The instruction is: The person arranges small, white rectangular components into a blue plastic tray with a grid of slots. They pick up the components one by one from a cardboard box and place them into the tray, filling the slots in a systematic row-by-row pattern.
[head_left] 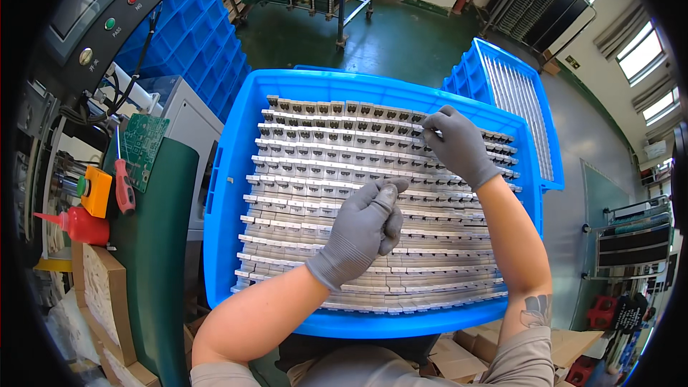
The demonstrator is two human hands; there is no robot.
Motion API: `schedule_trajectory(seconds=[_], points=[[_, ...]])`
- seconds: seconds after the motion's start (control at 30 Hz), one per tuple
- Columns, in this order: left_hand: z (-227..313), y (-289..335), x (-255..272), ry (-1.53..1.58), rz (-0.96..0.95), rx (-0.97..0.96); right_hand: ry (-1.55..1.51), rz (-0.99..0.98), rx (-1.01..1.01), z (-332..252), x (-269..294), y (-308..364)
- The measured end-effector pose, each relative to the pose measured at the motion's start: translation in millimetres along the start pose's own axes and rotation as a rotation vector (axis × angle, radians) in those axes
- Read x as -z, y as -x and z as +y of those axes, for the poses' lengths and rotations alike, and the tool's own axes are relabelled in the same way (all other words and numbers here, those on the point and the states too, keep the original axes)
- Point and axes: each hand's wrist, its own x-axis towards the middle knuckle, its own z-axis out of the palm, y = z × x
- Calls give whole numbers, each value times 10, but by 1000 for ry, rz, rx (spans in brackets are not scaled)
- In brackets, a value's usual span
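Note:
A big blue plastic crate (223, 193) sits in front of me, filled with several rows of grey-and-white circuit boards (308, 165) standing on edge. My left hand (362, 229), in a grey glove, hovers over the middle rows with thumb and fingertips pinched together; whether anything small is between them I cannot tell. My right hand (459, 145), also gloved in grey, reaches to the far right rows and pinches the top edge of one board (424, 131) there.
A second blue crate (502, 86) with slotted boards stands tilted at the back right. Stacked blue bins (197, 36) rise at the back left. On the left are a green circuit board (142, 145), a red screwdriver (124, 190), a red squeeze bottle (82, 226), and a control panel (107, 7).

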Motion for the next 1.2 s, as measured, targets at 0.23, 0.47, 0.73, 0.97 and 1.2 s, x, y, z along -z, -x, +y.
schedule_trajectory(seconds=[0.23, 0.47, 0.73, 0.97, 1.2], points=[[-10, -14, 17, 11, 1, 1, 171, -142, 70, -9, 0, -175], [0, -4, -7, -35, -2, 13, 162, -211, 83, 40, 57, -224], [-2, -10, -7, -34, 4, 17, 131, -211, 27, -50, 96, -260], [-2, 1, -8, -54, -8, 34, 18, -175, -36, -30, 79, -332], [-19, -9, -1, -38, -15, 15, -55, -109, -37, 18, 176, -174]])
